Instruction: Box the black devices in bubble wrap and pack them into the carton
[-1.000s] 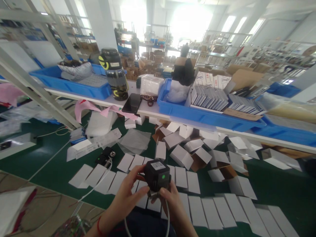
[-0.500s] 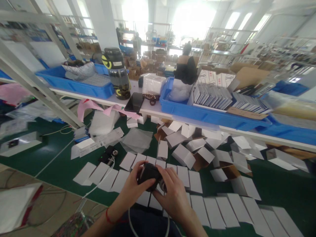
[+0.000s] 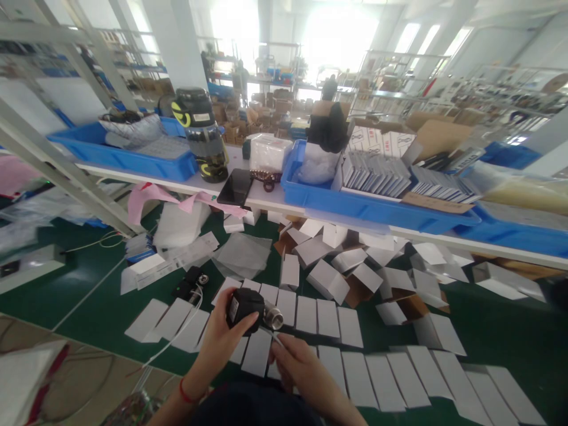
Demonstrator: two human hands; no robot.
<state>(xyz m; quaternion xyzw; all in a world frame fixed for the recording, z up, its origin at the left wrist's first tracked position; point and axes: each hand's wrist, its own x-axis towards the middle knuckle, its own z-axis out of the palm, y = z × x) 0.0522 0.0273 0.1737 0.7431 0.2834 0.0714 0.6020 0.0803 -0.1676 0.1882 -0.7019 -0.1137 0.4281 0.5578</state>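
My left hand is wrapped round a black boxy device, with a silver metal connector sticking out on its right side. A white cable runs from below the connector to my right hand, whose fingers are pinched on it. Under and around both hands lie rows of small white boxes. A second black device with a metal connector and a white cable rests on the green table left of my hands.
Opened white cartons are heaped beyond the rows. Clear plastic sheets lie behind my hands. Above runs a shelf with a dark bottle, a phone and blue trays. A metal frame post slants at the left.
My right hand has left the black device and moved down onto the cable. The device in my left hand has shifted left and up, and its metal connector now shows clearly.
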